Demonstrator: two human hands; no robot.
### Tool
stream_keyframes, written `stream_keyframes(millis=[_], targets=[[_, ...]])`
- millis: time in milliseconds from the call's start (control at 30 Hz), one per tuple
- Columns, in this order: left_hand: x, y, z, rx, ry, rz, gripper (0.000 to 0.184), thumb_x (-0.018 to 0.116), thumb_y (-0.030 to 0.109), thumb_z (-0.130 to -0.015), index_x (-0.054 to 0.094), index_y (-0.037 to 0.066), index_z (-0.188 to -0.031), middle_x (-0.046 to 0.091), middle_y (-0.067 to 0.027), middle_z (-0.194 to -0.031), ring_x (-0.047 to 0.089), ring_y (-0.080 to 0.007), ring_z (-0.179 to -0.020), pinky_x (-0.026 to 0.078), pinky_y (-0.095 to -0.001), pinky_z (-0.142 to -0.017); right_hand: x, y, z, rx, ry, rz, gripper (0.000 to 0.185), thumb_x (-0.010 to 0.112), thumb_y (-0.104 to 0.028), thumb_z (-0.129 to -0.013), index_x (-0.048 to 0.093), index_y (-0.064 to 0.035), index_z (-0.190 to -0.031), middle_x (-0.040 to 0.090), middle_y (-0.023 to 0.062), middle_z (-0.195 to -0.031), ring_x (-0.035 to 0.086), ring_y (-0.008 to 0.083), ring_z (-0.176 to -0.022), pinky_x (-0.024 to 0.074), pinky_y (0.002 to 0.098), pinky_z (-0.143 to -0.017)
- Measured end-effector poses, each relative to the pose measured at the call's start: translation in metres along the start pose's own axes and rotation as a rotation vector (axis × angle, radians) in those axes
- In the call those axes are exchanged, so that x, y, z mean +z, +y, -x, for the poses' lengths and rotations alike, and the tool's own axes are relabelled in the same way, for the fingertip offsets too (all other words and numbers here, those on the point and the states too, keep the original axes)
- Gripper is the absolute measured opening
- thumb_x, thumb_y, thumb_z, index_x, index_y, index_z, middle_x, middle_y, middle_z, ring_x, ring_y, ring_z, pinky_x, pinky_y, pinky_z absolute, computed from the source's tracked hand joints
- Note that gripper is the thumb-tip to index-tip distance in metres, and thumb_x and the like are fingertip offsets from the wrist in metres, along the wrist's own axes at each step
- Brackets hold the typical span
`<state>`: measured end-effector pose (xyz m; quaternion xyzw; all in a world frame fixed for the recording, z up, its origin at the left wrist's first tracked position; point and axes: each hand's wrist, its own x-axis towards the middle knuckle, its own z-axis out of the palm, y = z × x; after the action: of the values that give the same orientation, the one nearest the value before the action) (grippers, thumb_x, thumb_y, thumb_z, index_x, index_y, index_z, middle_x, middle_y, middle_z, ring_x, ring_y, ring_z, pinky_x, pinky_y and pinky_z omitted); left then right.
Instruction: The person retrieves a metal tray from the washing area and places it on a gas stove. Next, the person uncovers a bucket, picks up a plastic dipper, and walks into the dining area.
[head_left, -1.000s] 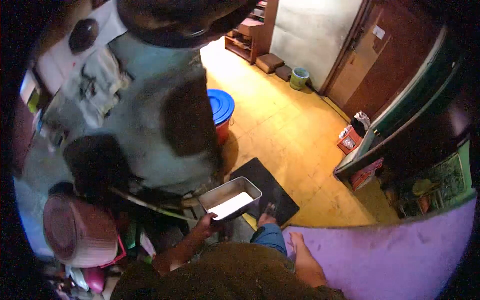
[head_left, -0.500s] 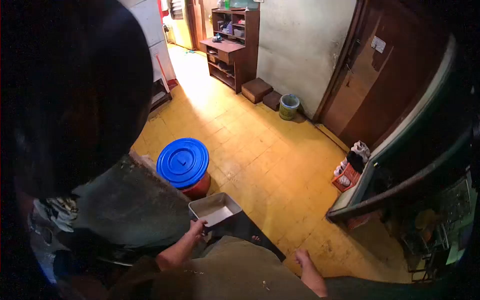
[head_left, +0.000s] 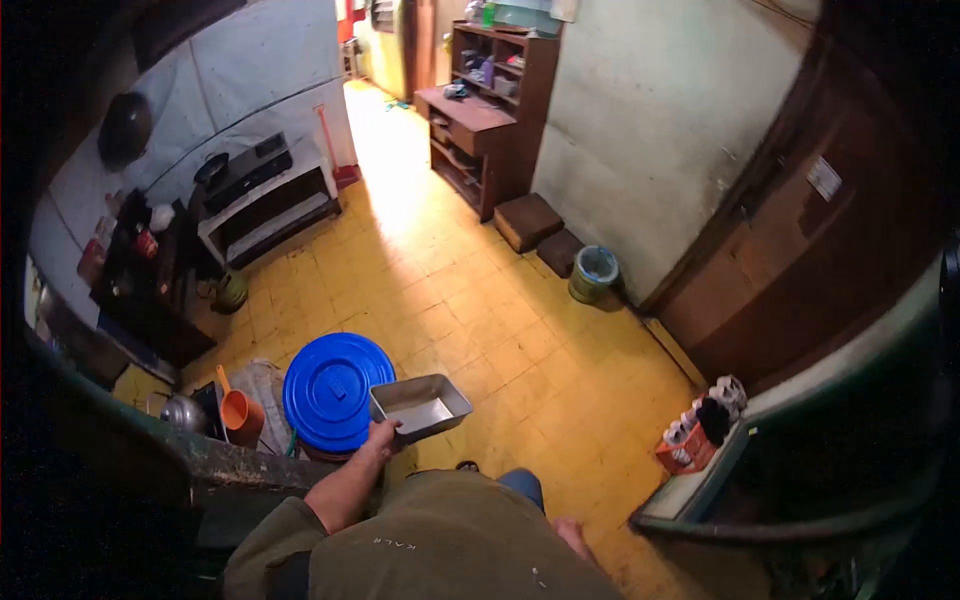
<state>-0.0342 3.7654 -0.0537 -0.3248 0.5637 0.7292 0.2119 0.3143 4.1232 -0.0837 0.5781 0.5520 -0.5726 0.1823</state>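
A rectangular metal pan (head_left: 425, 415) is held out in front of my body, open side up, with bare metal showing inside. My left hand (head_left: 382, 438) is closed on its near left corner. Just left of the pan stands a large bucket with a blue lid (head_left: 335, 392), and the pan's left end overlaps the lid's edge in the view. My right hand (head_left: 568, 532) hangs low beside my body over the yellow floor, partly hidden by my shirt; its fingers are not clear.
An orange dipper (head_left: 241, 416) and a kettle (head_left: 184, 412) sit at the left. A black stove (head_left: 245, 172) stands on a low counter. Ahead are a brown cabinet (head_left: 508, 140) and a bin (head_left: 593, 275). A red shoe basket (head_left: 690, 448) lies right, beside the doorway edge.
My view has moved forward past the dark doorway edge, revealing the stove area at left. The pan, still in my left hand, now appears beside the blue lid. My right hand has swung back.
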Motion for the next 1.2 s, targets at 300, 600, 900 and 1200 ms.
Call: stream_keyframes(millis=[300, 600, 900, 1200], targets=[[0.055, 0.165, -0.059, 0.223, 0.307, 0.065, 0.050, 0.061, 0.009, -0.067, 0.039, 0.005, -0.112, 0.054, -0.0135, -0.092, 0.054, -0.0256, -0.075, 0.044, -0.0386, -0.051, -0.013, -0.208, -0.104, -0.053, -0.146, 0.351, 0.013, 0.048, -0.022, -0.080, 0.049, -0.0101, -0.075, 0.043, 0.0036, -0.052, 0.043, 0.0185, -0.040, 0.0346, 0.0332, -0.035], [0.058, 0.168, -0.084, 0.021, 0.563, 0.653, 0.021, 0.059, 0.014, -0.068, 0.051, 0.002, -0.083, 0.044, -0.0073, -0.061, 0.048, -0.0205, -0.055, 0.048, -0.0417, -0.061, 0.076, -0.623, -0.219, -0.279, -0.240, 0.861, 0.017, 0.047, -0.024, -0.081, 0.049, -0.0095, -0.072, 0.044, 0.0030, -0.052, 0.045, 0.0192, -0.043, 0.0362, 0.0335, -0.039], [0.037, 0.116, -0.124, -0.048, 0.824, 1.062, 0.032, 0.060, 0.012, -0.063, 0.046, 0.007, -0.092, 0.048, -0.0080, -0.072, 0.048, -0.0204, -0.061, 0.046, -0.0464, -0.068, 0.366, -0.878, -0.226, -0.717, -0.354, 0.901, 0.016, 0.049, -0.019, -0.080, 0.053, -0.0053, -0.089, 0.047, 0.0036, -0.058, 0.048, 0.0162, -0.047, 0.0387, 0.0299, -0.040], [-0.044, 0.302, -0.202, 0.066, 0.774, 0.941, 0.060, 0.060, 0.008, -0.061, 0.035, 0.015, -0.115, 0.048, -0.0044, -0.096, 0.048, -0.0171, -0.078, 0.044, -0.0399, -0.070, 0.615, -0.833, -0.141, -0.993, -0.992, 1.459, 0.032, 0.053, -0.030, -0.084, 0.054, -0.0046, -0.103, 0.055, 0.0045, -0.079, 0.055, 0.0161, -0.068, 0.0459, 0.0315, -0.056]])
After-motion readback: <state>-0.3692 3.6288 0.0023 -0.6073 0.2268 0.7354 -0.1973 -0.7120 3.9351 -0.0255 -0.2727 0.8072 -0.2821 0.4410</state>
